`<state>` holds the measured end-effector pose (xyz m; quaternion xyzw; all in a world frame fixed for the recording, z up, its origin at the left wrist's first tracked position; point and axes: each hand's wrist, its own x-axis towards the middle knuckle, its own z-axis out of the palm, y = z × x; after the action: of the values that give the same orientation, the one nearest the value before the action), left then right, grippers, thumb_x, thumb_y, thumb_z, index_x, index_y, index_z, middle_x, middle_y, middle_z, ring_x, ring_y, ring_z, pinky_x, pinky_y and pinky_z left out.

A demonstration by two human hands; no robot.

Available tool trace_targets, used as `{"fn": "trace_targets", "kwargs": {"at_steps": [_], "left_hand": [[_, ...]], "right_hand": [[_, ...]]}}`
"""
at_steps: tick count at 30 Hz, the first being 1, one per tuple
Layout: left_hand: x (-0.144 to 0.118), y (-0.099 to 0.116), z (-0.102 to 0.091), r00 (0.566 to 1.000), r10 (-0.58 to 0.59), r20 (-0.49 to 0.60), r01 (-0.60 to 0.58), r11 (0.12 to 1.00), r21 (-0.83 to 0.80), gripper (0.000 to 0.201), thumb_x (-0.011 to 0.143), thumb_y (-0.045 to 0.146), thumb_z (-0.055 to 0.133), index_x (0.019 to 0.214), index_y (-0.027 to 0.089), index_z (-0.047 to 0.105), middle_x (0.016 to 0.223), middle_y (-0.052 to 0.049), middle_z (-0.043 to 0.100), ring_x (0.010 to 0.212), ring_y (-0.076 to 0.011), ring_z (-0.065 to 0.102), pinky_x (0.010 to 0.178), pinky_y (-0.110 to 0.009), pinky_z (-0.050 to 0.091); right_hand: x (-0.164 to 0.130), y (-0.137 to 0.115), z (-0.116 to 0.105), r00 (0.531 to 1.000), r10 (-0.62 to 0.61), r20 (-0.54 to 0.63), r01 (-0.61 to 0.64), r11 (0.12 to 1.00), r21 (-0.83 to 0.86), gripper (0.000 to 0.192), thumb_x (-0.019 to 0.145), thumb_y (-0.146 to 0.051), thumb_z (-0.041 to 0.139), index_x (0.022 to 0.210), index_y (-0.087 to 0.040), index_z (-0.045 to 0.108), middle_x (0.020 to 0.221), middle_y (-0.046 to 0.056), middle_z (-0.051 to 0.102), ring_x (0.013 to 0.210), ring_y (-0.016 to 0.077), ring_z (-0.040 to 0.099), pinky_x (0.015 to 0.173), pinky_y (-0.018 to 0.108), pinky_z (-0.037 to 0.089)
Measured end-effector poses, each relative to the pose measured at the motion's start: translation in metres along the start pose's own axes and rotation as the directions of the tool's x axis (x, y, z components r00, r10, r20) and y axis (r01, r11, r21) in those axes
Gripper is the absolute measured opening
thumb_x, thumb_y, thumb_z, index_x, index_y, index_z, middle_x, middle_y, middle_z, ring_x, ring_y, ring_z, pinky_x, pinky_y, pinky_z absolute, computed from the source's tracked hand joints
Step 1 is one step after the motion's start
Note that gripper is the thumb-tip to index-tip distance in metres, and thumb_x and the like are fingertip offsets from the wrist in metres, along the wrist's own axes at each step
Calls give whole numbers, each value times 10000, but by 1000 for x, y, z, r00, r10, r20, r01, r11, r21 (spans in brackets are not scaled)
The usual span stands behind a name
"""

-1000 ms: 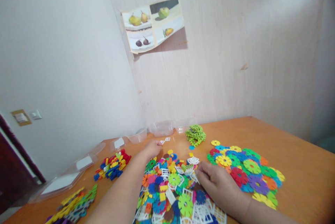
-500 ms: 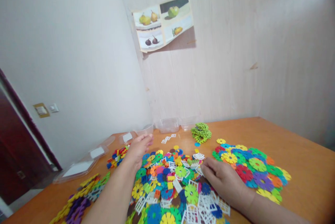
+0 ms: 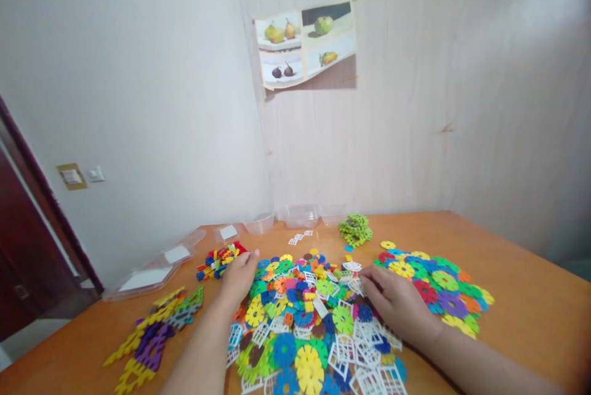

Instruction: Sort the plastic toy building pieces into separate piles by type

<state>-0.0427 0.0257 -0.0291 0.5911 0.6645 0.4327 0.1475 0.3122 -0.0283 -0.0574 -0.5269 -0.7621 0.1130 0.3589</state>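
Mixed pile of plastic pieces [image 3: 305,327] lies at the centre of the orange worktop [image 3: 521,315]: coloured flower-shaped discs jumbled with white lattice pieces, spreading toward the near edge. Left hand [image 3: 239,277] rests palm down on the pile's left margin, fingers loosely extended, nothing seen gripped. Right hand [image 3: 392,303] rests on the pile's right side, fingers curled down into the white lattice pieces; whether it grips one cannot be told, fingertips hidden among the pieces. Surroundings: just left of the left hand, a small heap of red, blue and yellow bricks [image 3: 219,259]. Far left, flat yellow, purple and green frames [image 3: 152,336] laid side by side. Right of the right hand, a separate spread of large discs [image 3: 438,287], near but apart from the central pile. Behind the pile, a few loose white squares [image 3: 299,238] and a stack of green discs [image 3: 355,230]. Clear plastic tubs [image 3: 300,216] and flat lids [image 3: 157,272] line the wall edge. Fruit poster [image 3: 307,41] on the wall, lower corner peeling.
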Motion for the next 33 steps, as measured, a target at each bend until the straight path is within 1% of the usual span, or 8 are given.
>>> {"fn": "trace_targets", "kwargs": {"at_steps": [3, 7, 9, 14, 19, 23, 29, 33], "left_hand": [[-1, 1, 4, 993, 43, 114, -45, 999, 11, 514, 853, 612, 416, 753, 173, 665, 810, -72, 718, 835, -259, 647, 768, -332, 478], [-6, 5, 12, 963, 67, 261, -58, 997, -42, 523, 853, 618, 425, 843, 185, 718, 1011, -110, 743, 1040, -290, 644, 907, -341, 458], [-9, 8, 15, 951, 72, 301, -54, 996, -69, 539, 845, 631, 434, 886, 186, 735, 1068, -122, 737, 1104, -297, 627, 947, -344, 445], [-15, 17, 17, 951, 45, 306, 7, 986, -167, 612, 808, 675, 470, 1023, 166, 733, 1117, -134, 726, 1165, -297, 601, 950, -342, 453], [-16, 19, 17, 939, 23, 344, 37, 985, -168, 655, 826, 694, 434, 1066, 157, 721, 1189, -136, 698, 1179, -289, 598, 944, -330, 458], [-14, 16, 18, 944, 58, 323, -11, 990, -143, 609, 846, 670, 424, 1021, 175, 733, 1131, -116, 723, 1116, -289, 629, 955, -330, 446], [-9, 13, 20, 942, 73, 329, -42, 994, -99, 568, 849, 651, 432, 915, 179, 742, 1045, -112, 745, 1062, -301, 641, 929, -339, 447], [-9, 12, 20, 935, 87, 344, -55, 993, -102, 568, 857, 651, 418, 929, 188, 740, 1042, -96, 745, 1048, -297, 643, 942, -339, 440]], "right_hand": [[-3, -4, 0, 1000, -31, -7, 31, 999, -36, 311, 953, -390, 398, 979, -222, 659, 933, 52, 673, 884, 203, 619, 779, 319, 451], [-5, -15, 2, 997, -75, 25, 76, 996, -44, 303, 949, -376, 419, 1035, -223, 666, 963, 75, 656, 869, 202, 617, 774, 320, 466], [-5, -23, 4, 994, -96, 58, 98, 994, -46, 286, 940, -354, 437, 1053, -227, 668, 965, 77, 646, 879, 201, 614, 770, 313, 466], [5, -41, 6, 976, -157, 151, 180, 973, -146, 296, 908, -348, 509, 1139, -244, 663, 983, 74, 619, 914, 208, 592, 805, 314, 443], [15, -54, 10, 956, -196, 218, 245, 942, -230, 309, 907, -431, 528, 1104, -253, 686, 984, 80, 600, 947, 221, 573, 829, 325, 417], [20, -61, 16, 967, -167, 195, 211, 948, -236, 280, 903, -429, 537, 1044, -256, 706, 974, 73, 602, 959, 219, 566, 818, 315, 407], [15, -66, 21, 970, -189, 154, 219, 954, -204, 225, 929, -294, 485, 880, -218, 691, 898, 53, 623, 902, 189, 556, 782, 286, 398], [11, -68, 21, 971, -204, 123, 225, 954, -196, 229, 931, -331, 501, 1017, -227, 685, 948, 60, 645, 942, 207, 547, 814, 303, 396]]}}
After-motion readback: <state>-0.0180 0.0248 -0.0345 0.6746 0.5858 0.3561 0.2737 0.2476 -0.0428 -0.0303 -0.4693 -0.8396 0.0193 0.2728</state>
